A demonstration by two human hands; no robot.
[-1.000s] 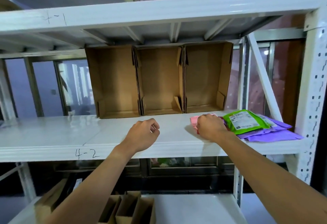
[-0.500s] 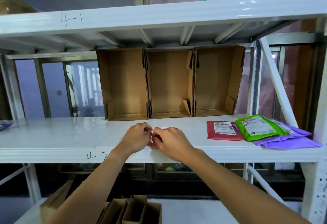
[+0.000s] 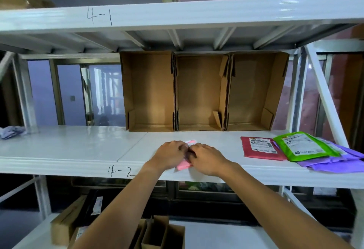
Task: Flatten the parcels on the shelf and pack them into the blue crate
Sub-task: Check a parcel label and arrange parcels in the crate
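Observation:
A small pink parcel (image 3: 183,165) lies on the white shelf (image 3: 78,150) marked 4-2, near its front edge. My left hand (image 3: 170,155) and my right hand (image 3: 206,160) meet over it, fingers curled onto it, and hide most of it. To the right lie a red parcel (image 3: 260,147) with a white label, a green parcel (image 3: 303,145) partly on top of purple parcels (image 3: 334,162). No blue crate is in view.
Three open cardboard boxes (image 3: 201,91) stand on their sides at the back of the shelf. A crumpled cloth (image 3: 11,131) lies at the far left. Below, a lower shelf holds more cardboard boxes (image 3: 157,233). A slanted white brace (image 3: 323,95) crosses at the right.
My right hand dragged the pink parcel left from beside the red one to the shelf's middle front. My left hand came in to meet it; both now hold the parcel.

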